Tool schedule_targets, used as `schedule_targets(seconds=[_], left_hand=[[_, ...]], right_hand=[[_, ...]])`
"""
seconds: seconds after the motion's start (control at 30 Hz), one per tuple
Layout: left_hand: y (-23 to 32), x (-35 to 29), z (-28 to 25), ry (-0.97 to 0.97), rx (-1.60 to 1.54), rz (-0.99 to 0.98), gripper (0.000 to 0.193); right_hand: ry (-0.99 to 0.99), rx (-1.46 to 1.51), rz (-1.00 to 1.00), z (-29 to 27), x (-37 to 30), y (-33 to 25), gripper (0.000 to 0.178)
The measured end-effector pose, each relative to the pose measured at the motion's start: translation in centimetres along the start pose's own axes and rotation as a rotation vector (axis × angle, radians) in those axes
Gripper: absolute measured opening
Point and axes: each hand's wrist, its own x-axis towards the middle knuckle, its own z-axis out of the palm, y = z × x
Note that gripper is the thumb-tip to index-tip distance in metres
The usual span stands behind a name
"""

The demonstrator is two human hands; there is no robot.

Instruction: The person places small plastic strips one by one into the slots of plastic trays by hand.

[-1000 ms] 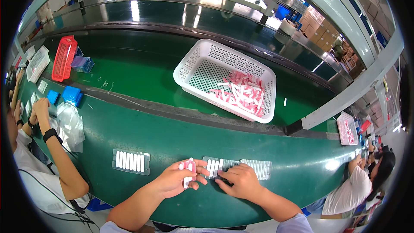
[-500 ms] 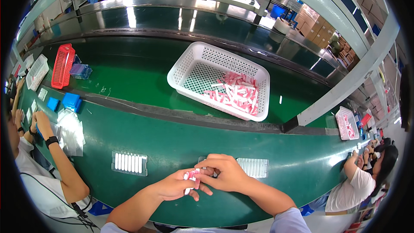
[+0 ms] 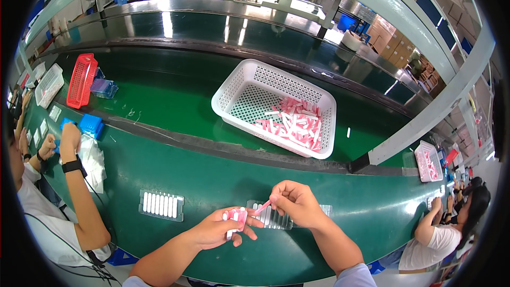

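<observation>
My left hand [image 3: 212, 230] is closed around several small pink-and-white sticks [image 3: 237, 216] bunched at its fingers. Between thumb and fingertips, my right hand [image 3: 298, 201] pinches a slim pink stick [image 3: 263, 208], which slants down toward a clear slotted tray [image 3: 281, 222]. White pieces show at that tray's left end; my left fingers partly cover it. Left of my hands lies another clear tray [image 3: 179, 216] holding a row of several white sticks [image 3: 161, 204]. Mostly hidden behind my right wrist is a further clear tray [image 3: 326, 210].
Beyond the dark ledge, a white perforated basket [image 3: 222, 107] holds a heap of pink and white sticks. One white stick [image 3: 348, 132] lies beside it. A slanted metal post [image 3: 409, 122] rises at right. Co-workers sit on both sides; one's hand [image 3: 69, 141] is near blue boxes [image 3: 91, 126].
My right hand has parted from the left, moving right, and now shows a pink stick in its pinch. The slotted tray is more exposed. The left co-worker's arm has shifted upward.
</observation>
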Motion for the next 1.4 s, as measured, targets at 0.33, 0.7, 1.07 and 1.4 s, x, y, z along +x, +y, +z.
schedule_targets(seconds=[0.33,0.7,1.07,1.4], left_hand=[[-0.5,0.3,-0.6,0.027,0.058,0.017,0.034],[-0.5,0.0,0.4,0.074,0.107,0.022,0.027],[-0.4,0.4,0.2,0.106,0.132,0.067,0.030],[-0.7,0.6,0.3,0.142,0.171,0.058,0.029]], right_hand=[[0.037,-0.094,-0.013,-0.7,-0.9,-1.4,0.011],[0.035,-0.725,-0.095,-3.9,-2.2,-1.3,0.011],[-0.116,-0.890,-0.172,-2.5,0.4,0.9,0.036],[-0.252,-0.784,0.026,-3.9,2.2,-0.2,0.043]])
